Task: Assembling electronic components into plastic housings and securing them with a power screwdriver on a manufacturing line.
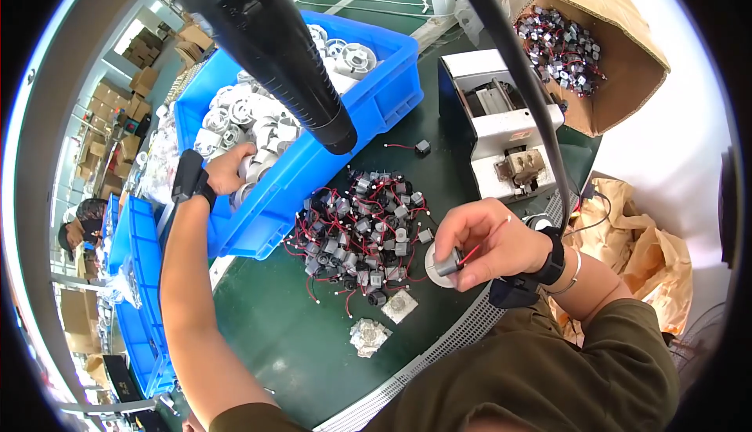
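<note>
My left hand reaches into a blue plastic bin of white round plastic parts. Its fingers curl around a white plastic part, with some fingertips hidden among the others. Over the table's near right side, my right hand pinches a small grey motor with red wires between thumb and fingers. A white disc-shaped part shows against the motor; whether the hand also grips it is unclear. Between my hands lies a heap of similar small motors with red wires.
A white-and-dark bench machine stands right of the heap. Behind it, a cardboard box holds more motors. A black tube hangs over the bin. Two whitish pads lie near the table's front edge. Crumpled brown paper sits at right.
</note>
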Action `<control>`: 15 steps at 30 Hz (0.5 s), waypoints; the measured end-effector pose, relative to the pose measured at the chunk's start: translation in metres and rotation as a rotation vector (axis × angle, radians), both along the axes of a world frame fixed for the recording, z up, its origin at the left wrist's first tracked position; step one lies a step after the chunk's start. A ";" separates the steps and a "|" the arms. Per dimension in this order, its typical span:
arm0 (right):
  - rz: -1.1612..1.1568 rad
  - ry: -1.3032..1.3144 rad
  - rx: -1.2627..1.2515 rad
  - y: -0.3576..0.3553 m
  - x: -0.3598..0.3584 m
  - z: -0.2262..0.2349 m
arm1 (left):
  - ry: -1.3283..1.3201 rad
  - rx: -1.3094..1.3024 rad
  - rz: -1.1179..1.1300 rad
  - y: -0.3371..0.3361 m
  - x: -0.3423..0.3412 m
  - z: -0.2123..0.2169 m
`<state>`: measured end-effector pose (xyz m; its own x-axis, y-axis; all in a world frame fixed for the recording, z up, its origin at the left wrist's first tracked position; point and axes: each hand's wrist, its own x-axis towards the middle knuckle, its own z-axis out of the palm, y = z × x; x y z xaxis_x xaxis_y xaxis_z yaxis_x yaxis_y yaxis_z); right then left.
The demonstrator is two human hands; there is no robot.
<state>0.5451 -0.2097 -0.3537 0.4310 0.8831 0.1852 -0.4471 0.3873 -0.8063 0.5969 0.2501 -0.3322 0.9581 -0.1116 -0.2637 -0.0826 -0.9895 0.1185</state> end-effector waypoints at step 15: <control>-0.423 -0.441 -0.212 -0.028 -0.013 0.009 | -0.703 -0.708 -0.046 -0.223 -0.161 0.019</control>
<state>0.5325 -0.2380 -0.3450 0.6733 0.6904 0.2647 0.1001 0.2695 -0.9578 0.4356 0.0266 -0.3131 0.8617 -0.0648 0.5033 -0.3971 -0.7036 0.5893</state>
